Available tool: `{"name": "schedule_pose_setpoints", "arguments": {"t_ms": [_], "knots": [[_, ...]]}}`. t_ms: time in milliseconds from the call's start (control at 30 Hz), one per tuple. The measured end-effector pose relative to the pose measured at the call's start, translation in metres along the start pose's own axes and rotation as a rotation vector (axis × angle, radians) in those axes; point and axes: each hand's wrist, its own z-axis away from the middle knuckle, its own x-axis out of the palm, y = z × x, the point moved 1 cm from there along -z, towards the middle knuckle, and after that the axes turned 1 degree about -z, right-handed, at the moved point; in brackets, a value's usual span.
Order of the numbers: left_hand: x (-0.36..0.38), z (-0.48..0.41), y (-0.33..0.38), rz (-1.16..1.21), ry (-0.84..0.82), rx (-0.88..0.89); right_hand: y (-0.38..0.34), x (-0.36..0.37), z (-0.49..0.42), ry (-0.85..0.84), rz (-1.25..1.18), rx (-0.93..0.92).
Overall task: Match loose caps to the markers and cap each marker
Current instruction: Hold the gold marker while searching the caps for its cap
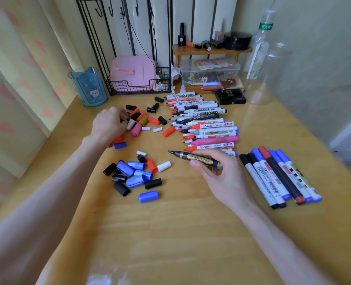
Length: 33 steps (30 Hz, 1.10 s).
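The left grip [108,122] is blurred, and its curled fingers hide whatever they touch in the far cap pile [143,118]. A red cap [118,138] shows only partly beneath the wrist. The right grip [217,173] covers the rear of the black-and-gold marker [199,159] and the nearest of the uncapped markers [207,128]. Both forearms run off the bottom edge. A clear bottle [273,75] at the far right of the tabletop [191,233] is a blur.
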Motion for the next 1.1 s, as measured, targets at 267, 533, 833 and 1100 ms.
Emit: {"name": "schedule_pose_setpoints", "arguments": {"t_ms": [267, 533, 833, 1100], "knots": [[-0.002, -0.002, -0.002, 0.046, -0.044, 0.112, 0.0, 0.0, 0.0, -0.001, 0.01, -0.004], [-0.004, 0.001, -0.001, 0.045, -0.039, 0.175, 0.002, 0.0, -0.001, 0.002, 0.017, -0.011], [-0.028, 0.056, 0.007, 0.36, 0.121, 0.275, 0.001, 0.003, 0.001, -0.012, 0.028, -0.03], [-0.047, 0.136, 0.01, 0.739, 0.071, 0.25, 0.0, 0.002, 0.004, -0.053, 0.021, -0.028]]}}
